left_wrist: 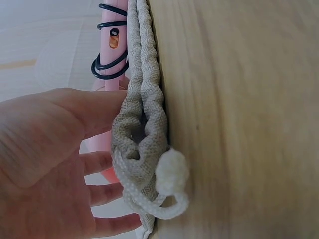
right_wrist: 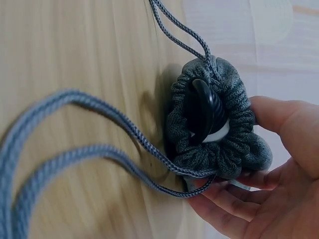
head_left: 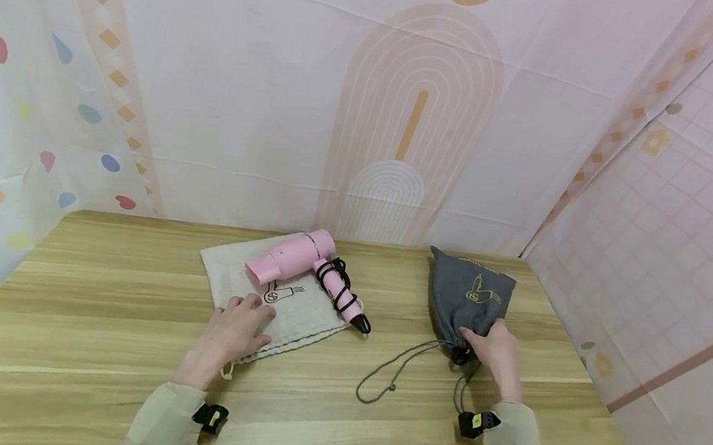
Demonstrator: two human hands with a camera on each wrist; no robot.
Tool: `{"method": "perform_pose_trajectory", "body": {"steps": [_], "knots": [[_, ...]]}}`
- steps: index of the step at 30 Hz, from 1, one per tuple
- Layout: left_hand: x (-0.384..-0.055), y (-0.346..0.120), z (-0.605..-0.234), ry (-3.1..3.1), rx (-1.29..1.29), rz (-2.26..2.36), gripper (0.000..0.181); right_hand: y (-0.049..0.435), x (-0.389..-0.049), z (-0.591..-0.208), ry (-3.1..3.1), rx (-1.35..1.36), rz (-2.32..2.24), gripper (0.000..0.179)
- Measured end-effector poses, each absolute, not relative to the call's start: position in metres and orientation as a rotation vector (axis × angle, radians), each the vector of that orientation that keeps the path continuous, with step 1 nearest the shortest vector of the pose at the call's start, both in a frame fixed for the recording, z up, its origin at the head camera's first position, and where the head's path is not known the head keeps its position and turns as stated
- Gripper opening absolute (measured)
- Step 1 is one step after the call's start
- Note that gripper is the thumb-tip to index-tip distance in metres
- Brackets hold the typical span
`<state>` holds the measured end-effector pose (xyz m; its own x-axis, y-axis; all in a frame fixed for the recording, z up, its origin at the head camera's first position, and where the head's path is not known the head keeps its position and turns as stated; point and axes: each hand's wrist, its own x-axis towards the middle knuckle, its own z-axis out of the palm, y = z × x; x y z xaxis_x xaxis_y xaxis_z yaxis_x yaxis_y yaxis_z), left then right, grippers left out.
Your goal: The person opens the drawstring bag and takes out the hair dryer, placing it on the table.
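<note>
My left hand rests with loosely bent, spread fingers on a beige drawstring bag that lies flat on the table. The bag's gathered hem and a knotted white cord show close up in the left wrist view. On the bag lies a pink hair dryer, its handle wound with a black cord. At the right, my right hand holds a grey drawstring bag near its puckered mouth, thumb on one side and fingers on the other. Inside the mouth something black and coiled with a white part shows.
The grey bag's drawstring loops out over the wooden table. Printed cloth hangs behind the table and along both sides. Each wrist carries a black strap.
</note>
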<state>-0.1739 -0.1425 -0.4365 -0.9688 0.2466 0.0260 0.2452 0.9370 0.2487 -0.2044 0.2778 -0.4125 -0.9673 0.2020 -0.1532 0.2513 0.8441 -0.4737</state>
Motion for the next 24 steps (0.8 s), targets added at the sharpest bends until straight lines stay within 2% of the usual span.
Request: {"method": "perform_pose_trajectory", "body": {"steps": [24], "knots": [[-0.173,-0.141,-0.439,3.082,0.433,0.456,0.039,0.217,-0.206,-0.419,2.964,0.143,-0.825,0.079]]}}
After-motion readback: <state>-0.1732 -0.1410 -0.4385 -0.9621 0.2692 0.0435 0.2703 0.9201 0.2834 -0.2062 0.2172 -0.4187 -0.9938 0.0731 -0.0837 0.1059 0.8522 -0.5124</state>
